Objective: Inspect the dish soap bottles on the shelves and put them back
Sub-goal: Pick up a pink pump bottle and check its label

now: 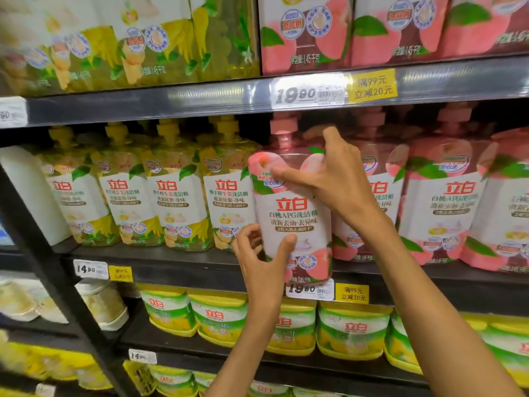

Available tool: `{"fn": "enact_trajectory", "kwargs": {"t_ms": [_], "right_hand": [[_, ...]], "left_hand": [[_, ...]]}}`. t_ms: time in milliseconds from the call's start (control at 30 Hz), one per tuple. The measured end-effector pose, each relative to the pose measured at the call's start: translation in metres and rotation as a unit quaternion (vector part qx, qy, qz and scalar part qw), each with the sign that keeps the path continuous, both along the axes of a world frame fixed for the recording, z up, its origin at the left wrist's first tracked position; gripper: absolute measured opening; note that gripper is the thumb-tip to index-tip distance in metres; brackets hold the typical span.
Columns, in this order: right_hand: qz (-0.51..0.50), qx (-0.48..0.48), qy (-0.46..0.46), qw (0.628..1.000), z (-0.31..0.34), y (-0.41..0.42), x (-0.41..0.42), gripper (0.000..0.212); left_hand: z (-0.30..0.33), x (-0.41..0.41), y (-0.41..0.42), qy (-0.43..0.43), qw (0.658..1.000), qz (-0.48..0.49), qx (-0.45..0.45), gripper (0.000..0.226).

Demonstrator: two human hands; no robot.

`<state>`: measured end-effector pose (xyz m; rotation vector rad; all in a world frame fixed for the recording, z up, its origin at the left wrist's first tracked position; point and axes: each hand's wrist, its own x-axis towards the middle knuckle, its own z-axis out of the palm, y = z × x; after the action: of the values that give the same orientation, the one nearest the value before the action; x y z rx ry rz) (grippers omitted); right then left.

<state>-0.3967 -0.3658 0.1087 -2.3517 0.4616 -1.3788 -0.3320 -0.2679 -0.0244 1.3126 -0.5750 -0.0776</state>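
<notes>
A pink peach dish soap bottle point(293, 216) with a white label stands out at the front edge of the middle shelf point(186, 266), between the yellow and pink rows. My right hand point(335, 179) grips its upper part, thumb across the front and fingers round the right shoulder. My left hand point(262, 256) holds its lower left side, thumb pressed on the label. The bottle is upright, its pink pump cap point(283, 130) under the upper shelf.
Yellow ginger soap bottles point(174, 193) fill the middle shelf on the left, more pink bottles point(446, 202) on the right. Green-yellow tubs point(220, 316) sit on the shelf below. A price tag point(310, 289) hangs under the held bottle. A black shelf post point(57, 282) runs at the left.
</notes>
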Motion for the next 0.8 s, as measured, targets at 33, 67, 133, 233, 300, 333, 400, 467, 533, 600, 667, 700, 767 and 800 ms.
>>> {"fn": "enact_trajectory", "kwargs": {"t_ms": [33,67,133,233,300,333,400,467,533,600,667,700,767,800], "right_hand": [[0.005,0.019,-0.007,1.0,0.0,0.002,-0.001,0.075],[0.012,0.04,-0.017,0.999,0.0,0.003,-0.001,0.077],[0.018,0.079,-0.032,0.996,0.0,0.005,-0.001,0.08],[0.012,0.142,-0.046,0.989,0.001,0.006,-0.003,0.081],[0.018,0.208,-0.061,0.976,-0.001,0.006,-0.004,0.081],[0.028,0.237,-0.073,0.968,-0.002,0.006,-0.005,0.078],[0.058,0.266,-0.105,0.956,-0.008,0.007,-0.009,0.057],[0.106,0.3,-0.12,0.94,-0.018,0.007,-0.012,0.047],[0.197,0.381,-0.123,0.895,-0.028,0.01,-0.014,0.058],[0.271,0.468,-0.126,0.832,-0.037,0.014,-0.013,0.063],[0.293,0.499,-0.146,0.803,-0.043,0.017,-0.011,0.054],[0.29,0.507,-0.16,0.795,-0.045,0.019,-0.01,0.05],[0.282,0.539,-0.182,0.772,-0.049,0.024,-0.01,0.051],[0.273,0.551,-0.183,0.767,-0.049,0.025,-0.01,0.054]], "left_hand": [[0.0,0.002,0.002,0.016,0.999,-0.037,-0.004,0.061],[0.001,0.005,0.002,0.03,0.997,-0.075,-0.003,0.06],[0.003,0.01,0.002,0.035,0.991,-0.127,0.028,0.062],[0.01,0.015,0.002,0.029,0.986,-0.156,0.058,0.052],[0.015,0.013,0.005,0.057,0.986,-0.153,0.044,0.062],[0.017,0.01,0.009,0.074,0.985,-0.149,0.036,0.067],[0.02,0.006,0.017,0.097,0.983,-0.153,0.023,0.069],[0.022,0.001,0.029,0.115,0.979,-0.167,0.024,0.072],[0.024,-0.003,0.039,0.133,0.972,-0.189,0.034,0.077],[0.025,-0.004,0.049,0.144,0.963,-0.222,0.051,0.078],[0.025,-0.003,0.059,0.154,0.953,-0.254,0.052,0.071],[0.024,-0.002,0.065,0.155,0.949,-0.269,0.049,0.067],[0.021,0.001,0.076,0.139,0.943,-0.296,0.065,0.067],[0.019,0.001,0.079,0.13,0.941,-0.303,0.076,0.068]]}}
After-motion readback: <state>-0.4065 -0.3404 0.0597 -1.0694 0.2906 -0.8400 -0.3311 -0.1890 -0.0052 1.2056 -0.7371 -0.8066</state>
